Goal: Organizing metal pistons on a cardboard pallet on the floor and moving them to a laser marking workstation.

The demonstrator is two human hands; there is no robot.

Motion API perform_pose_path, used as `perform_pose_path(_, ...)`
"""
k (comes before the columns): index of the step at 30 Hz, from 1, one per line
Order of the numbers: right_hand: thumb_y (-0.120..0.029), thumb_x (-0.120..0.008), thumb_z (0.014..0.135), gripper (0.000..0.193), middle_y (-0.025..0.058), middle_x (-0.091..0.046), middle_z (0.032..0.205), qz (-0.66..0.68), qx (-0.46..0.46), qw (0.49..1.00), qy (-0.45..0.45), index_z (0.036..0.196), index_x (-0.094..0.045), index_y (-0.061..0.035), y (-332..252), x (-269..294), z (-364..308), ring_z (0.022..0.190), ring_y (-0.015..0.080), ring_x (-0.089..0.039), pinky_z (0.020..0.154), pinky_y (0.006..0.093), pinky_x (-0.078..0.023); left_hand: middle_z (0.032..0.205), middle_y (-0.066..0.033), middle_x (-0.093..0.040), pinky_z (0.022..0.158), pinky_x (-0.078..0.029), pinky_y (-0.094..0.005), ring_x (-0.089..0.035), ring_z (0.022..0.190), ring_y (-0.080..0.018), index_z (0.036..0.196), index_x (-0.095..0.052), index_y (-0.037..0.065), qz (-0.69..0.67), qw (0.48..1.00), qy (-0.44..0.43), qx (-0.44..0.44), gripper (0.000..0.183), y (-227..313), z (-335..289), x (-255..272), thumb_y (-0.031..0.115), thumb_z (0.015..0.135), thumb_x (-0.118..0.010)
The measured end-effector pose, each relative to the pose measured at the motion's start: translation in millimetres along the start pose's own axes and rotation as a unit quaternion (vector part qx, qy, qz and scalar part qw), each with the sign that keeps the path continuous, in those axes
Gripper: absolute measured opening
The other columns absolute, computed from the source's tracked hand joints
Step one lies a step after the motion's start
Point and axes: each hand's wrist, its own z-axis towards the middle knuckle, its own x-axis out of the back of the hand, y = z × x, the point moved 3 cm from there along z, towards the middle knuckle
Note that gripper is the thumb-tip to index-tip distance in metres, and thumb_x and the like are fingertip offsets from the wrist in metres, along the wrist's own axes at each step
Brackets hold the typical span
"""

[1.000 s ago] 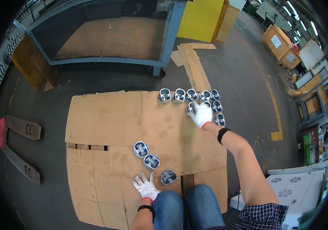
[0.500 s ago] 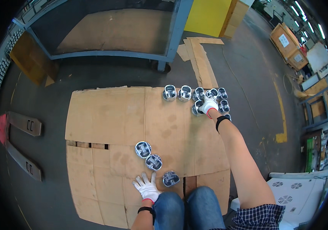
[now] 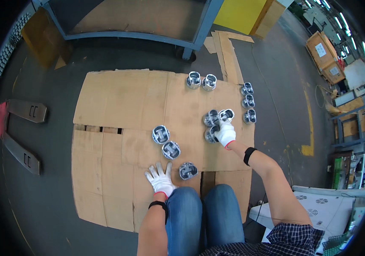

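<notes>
My left hand (image 3: 161,181), in a white glove, lies flat with its fingers spread on the cardboard (image 3: 118,94). Just right of its fingertips sits a metal piston (image 3: 188,170). Two more pistons stand touching beyond it, the farther piston (image 3: 160,134) and the nearer piston (image 3: 171,150). My gloved right hand (image 3: 225,134) is closed on a cluster of three: a bright piston (image 3: 226,114) at its fingertips, a darker piston (image 3: 211,117) and a third piston (image 3: 210,134) on its left. The glove partly hides this group, and its exact grip on each cannot be made out.
Two pistons (image 3: 201,81) stand at the far edge of the cardboard, and a column of three pistons (image 3: 248,101) lines its right edge. A blue-framed cart (image 3: 131,38) stands beyond. Metal forks (image 3: 22,155) with a red end lie left; a white cabinet (image 3: 310,207) stands at lower right.
My right hand has come nearer to me from the far right corner, bringing three pistons with it. The view has tilted down a little. My left hand stays flat on the cardboard.
</notes>
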Motion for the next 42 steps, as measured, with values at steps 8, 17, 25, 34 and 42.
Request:
perform_pose_path(8,-0.011,-0.068,0.070,0.029,0.0215,-0.063,0.108,0.017,0.064,0.997,-0.029,0.099,-0.070,-0.0116,-49,-7,-79,0.095,0.0377,-0.063,0.083,0.0455,-0.053,0.160,-0.0180,-0.014,0.112,-0.003,-0.0687,-0.010,0.146,-0.0473,0.155,-0.021,0.032,0.003,0.999,0.032,-0.012,0.123,1,5,-8,0.068,0.053,-0.080)
perform_pose_path(17,-0.020,-0.071,0.072,0.038,0.0210,-0.060,0.113,-0.073,0.215,0.964,-0.139,0.108,-0.066,-0.0111,-53,2,-104,0.098,0.0370,-0.062,0.085,0.0444,-0.053,0.161,-0.0174,-0.012,0.113,-0.002,-0.0684,-0.008,0.146,-0.0470,0.154,-0.022,0.032,-0.018,0.999,0.035,-0.017,0.123,-1,2,-7,0.067,0.052,-0.081)
perform_pose_path(25,-0.027,-0.069,0.078,0.048,0.0176,-0.067,0.105,-0.027,0.183,0.981,-0.054,0.121,-0.060,-0.0094,9,52,-66,0.097,0.0369,-0.065,0.085,0.0440,-0.053,0.160,-0.0199,-0.013,0.112,-0.002,-0.0683,-0.009,0.146,-0.0487,0.154,-0.024,0.030,-0.002,1.000,0.015,-0.007,0.125,1,3,-4,0.069,0.050,-0.081)
perform_pose_path(34,-0.037,-0.073,0.079,0.073,0.0181,-0.066,0.121,0.053,-0.347,0.936,-0.027,0.139,-0.048,-0.0049,174,15,32,0.112,0.0335,-0.063,0.095,0.0364,-0.048,0.159,-0.0184,-0.015,0.113,-0.003,-0.0674,-0.010,0.145,-0.0479,0.154,-0.025,0.031,0.026,0.999,-0.022,0.006,0.122,11,6,1,0.071,0.053,-0.079)
perform_pose_path(42,-0.037,-0.069,0.085,0.052,0.0182,-0.069,0.114,0.133,-0.212,0.966,0.066,0.124,-0.060,-0.0026,137,12,52,0.106,0.0349,-0.064,0.090,0.0392,-0.048,0.159,-0.0190,-0.015,0.113,-0.001,-0.0671,-0.009,0.145,-0.0485,0.154,-0.025,0.030,0.032,0.999,-0.024,0.006,0.120,9,6,1,0.072,0.055,-0.077)
